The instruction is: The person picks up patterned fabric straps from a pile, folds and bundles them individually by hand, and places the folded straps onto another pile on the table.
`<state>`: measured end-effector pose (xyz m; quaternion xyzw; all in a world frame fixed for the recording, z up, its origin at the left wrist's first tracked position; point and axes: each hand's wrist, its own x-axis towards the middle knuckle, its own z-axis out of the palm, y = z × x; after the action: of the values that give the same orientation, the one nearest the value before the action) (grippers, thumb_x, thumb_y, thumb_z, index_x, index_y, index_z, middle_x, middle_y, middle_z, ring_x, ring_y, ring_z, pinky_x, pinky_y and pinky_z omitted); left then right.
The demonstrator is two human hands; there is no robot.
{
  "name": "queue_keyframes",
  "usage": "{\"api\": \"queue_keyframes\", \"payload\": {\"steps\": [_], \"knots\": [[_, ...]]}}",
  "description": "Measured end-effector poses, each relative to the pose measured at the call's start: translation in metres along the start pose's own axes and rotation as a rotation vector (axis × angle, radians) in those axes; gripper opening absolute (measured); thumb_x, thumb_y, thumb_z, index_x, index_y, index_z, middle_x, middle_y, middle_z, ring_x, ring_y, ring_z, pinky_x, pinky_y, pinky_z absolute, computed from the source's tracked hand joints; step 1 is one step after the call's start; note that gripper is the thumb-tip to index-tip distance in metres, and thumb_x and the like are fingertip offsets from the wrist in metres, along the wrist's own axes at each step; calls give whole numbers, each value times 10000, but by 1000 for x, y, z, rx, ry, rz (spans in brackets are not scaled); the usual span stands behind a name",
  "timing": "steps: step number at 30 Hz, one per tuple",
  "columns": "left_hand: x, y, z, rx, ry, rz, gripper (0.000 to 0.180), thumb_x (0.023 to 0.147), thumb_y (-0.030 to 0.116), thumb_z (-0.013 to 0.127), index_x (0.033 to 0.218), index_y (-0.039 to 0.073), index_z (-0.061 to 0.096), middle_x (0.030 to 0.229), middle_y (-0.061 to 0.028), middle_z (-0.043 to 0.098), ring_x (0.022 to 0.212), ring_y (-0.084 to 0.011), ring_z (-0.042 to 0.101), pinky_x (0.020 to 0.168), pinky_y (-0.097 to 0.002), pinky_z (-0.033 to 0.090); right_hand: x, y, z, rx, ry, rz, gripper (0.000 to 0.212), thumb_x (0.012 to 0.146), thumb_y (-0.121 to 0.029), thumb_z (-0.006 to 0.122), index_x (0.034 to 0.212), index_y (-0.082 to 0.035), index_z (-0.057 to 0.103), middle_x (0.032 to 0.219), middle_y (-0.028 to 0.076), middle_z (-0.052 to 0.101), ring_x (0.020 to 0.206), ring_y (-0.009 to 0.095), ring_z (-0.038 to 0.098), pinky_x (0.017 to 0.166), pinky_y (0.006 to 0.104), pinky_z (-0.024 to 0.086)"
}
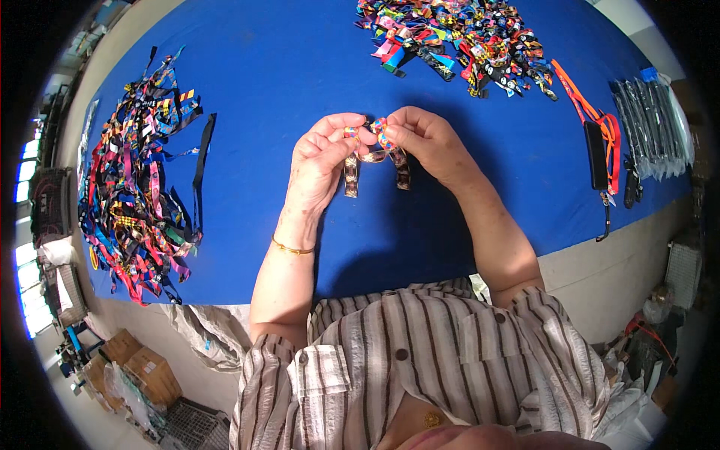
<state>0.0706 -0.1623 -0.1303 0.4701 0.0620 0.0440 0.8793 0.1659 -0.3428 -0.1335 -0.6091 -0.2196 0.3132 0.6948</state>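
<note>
Above the blue table, both hands are raised close together at the middle. My left hand [319,154] pinches a patterned ribbon strip between thumb and fingers. My right hand [427,142] also has its thumb and forefinger closed on the strip, at a multicoloured part [384,136]. Two brown patterned ends [351,178] hang down, one below each hand. How the brown and multicoloured parts join is hidden by the fingers.
A pile of long colourful straps [139,195] lies at the left. Far right of centre is a heap of short fabric strips [480,45]. Orange lanyards [611,142] and a stack of plastic-wrapped dark items [652,127] lie at the right. Cardboard boxes [150,375] stand on the floor.
</note>
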Motion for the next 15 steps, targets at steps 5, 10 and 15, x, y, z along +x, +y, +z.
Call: {"api": "queue_keyframes", "payload": {"steps": [5, 10, 15], "knots": [[-1, 0, -1, -65, -3, -15, 202, 954, 1, 520, 1125, -35, 620, 922, -110, 694, 809, -147, 657, 752, -288, 561, -2, -8, 0, -21, -38, 74, 198, 969, -231, 625, 950, -34, 612, 781, -30, 603, 683, 28, 534, 602, 205, 447], [0, -2, 0, -63, -17, -10, 181, 959, 69, 592, 1107, -26, 634, 902, -89, 693, 788, -116, 648, 714, -257, 557, -3, -5, 2, 9, -59, 48, 229, 983, -251, 606, 947, -25, 609, 750, -19, 599, 664, 39, 538, 584, 214, 452], [0, -4, 6, 79, 47, -42, 199, 929, 105, 673, 1085, -16, 650, 891, -65, 697, 766, -91, 640, 687, -229, 546, -4, -7, 2, -53, -140, 40, 220, 1001, -230, 577, 912, -33, 619, 723, -22, 587, 652, 41, 528, 581, 219, 453]]}}
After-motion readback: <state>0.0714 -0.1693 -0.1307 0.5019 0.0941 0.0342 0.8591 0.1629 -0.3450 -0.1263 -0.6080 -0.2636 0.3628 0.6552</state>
